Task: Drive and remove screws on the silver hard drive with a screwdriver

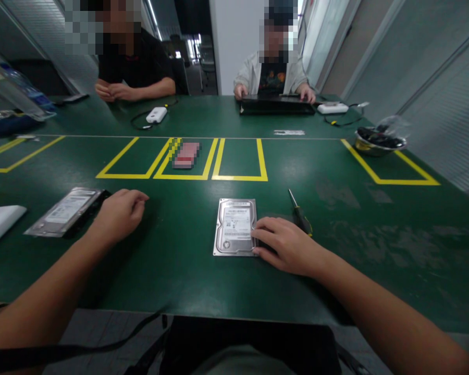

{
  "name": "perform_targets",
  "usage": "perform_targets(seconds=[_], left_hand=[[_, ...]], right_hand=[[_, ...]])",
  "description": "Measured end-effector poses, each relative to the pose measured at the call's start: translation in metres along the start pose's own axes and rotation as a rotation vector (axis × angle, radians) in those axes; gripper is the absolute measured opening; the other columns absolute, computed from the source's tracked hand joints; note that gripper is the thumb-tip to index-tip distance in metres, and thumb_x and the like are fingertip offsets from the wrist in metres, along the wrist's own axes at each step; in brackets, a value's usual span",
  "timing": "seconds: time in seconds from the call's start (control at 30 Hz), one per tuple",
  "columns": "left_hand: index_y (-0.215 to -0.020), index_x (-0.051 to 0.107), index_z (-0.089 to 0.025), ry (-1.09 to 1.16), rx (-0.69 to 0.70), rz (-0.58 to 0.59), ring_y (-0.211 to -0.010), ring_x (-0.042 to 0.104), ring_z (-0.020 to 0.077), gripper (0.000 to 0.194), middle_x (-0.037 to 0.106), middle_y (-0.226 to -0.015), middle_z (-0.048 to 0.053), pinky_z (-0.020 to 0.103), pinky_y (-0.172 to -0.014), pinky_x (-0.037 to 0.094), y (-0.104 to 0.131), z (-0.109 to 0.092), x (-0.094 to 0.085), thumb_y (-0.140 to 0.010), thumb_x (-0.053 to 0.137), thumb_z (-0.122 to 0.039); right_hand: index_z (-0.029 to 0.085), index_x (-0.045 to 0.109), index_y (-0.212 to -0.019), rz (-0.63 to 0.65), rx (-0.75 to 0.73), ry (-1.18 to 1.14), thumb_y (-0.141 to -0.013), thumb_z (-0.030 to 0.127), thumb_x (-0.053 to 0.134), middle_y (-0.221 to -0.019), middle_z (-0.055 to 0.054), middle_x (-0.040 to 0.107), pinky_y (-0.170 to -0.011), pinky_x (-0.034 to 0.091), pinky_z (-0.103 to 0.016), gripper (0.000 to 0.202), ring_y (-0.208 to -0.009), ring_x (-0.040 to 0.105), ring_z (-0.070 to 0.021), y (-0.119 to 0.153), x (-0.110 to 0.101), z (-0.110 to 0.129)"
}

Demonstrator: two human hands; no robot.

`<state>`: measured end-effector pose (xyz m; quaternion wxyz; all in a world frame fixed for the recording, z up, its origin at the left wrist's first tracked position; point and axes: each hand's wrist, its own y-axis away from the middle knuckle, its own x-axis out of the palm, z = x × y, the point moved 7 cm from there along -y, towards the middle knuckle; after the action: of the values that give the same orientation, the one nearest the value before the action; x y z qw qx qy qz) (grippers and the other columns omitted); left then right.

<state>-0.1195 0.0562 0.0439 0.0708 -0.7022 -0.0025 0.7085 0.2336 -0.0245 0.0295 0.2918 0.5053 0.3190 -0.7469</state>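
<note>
A silver hard drive with a white label lies flat on the green table. My right hand has its fingertips and thumb on the drive's right edge. Just beyond that hand is a screwdriver with a black and yellow handle, its shaft pointing away. Over at the left, my left hand hovers at or rests on the tabletop with loosely bent fingers and nothing visible in them. Close beside it lies another hard drive, set at an angle, with its right end partly behind the hand.
Yellow tape frames mark the table; one holds a blurred pink item. A metal bowl of dark parts stands right. A white object lies left. Two people sit opposite, one holding a black panel.
</note>
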Motion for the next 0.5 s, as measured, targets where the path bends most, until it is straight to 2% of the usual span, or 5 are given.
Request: perform_targets(seconds=[0.1,0.2,0.27,0.43,0.5], left_hand=[[-0.113,0.062,-0.011,0.114,0.100,0.012,-0.104,0.060,0.0251,0.038,0.064,-0.111,0.014,0.036,-0.092,0.045,0.002,-0.036,-0.007,-0.099,0.034,-0.033],[-0.107,0.063,-0.014,0.273,0.146,-0.054,-0.097,0.062,0.0229,0.032,0.067,-0.106,0.010,0.031,-0.083,0.047,0.004,-0.066,-0.014,-0.098,0.041,-0.036],[-0.103,0.063,-0.016,0.396,0.205,-0.088,-0.084,0.064,0.0198,0.028,0.069,-0.094,0.006,0.028,-0.073,0.047,0.006,-0.089,-0.016,-0.097,0.047,-0.038],[-0.095,0.070,-0.019,0.610,0.539,-0.086,-0.085,0.066,0.0151,0.020,0.072,-0.093,0.003,0.026,-0.078,0.048,0.019,-0.156,-0.029,-0.096,0.055,-0.032],[-0.094,0.073,-0.020,0.688,0.607,-0.065,-0.084,0.066,0.0137,0.018,0.073,-0.092,0.002,0.024,-0.077,0.049,0.021,-0.174,-0.032,-0.094,0.058,-0.029]], right_hand=[[0.015,0.063,-0.117,0.003,-0.006,0.000,-0.097,0.035,0.048,-0.113,-0.013,0.061,-0.090,0.050,-0.041,0.031,-0.101,0.059,-0.0230,0.000,-0.001,0.000],[0.015,0.063,-0.116,0.003,-0.004,0.003,-0.097,0.034,0.049,-0.113,-0.013,0.061,-0.089,0.050,-0.041,0.030,-0.101,0.059,-0.0228,0.000,-0.002,0.000],[0.015,0.063,-0.116,0.011,0.003,0.010,-0.097,0.034,0.049,-0.113,-0.013,0.061,-0.088,0.050,-0.041,0.030,-0.100,0.059,-0.0228,0.000,-0.001,0.000],[0.015,0.063,-0.117,0.030,0.008,0.036,-0.098,0.036,0.046,-0.115,-0.012,0.061,-0.085,0.050,-0.041,0.033,-0.100,0.059,-0.0235,0.001,0.000,0.001],[0.015,0.063,-0.116,0.028,0.009,0.044,-0.098,0.037,0.047,-0.115,-0.012,0.061,-0.085,0.050,-0.041,0.033,-0.099,0.059,-0.0235,0.001,0.000,0.001]])
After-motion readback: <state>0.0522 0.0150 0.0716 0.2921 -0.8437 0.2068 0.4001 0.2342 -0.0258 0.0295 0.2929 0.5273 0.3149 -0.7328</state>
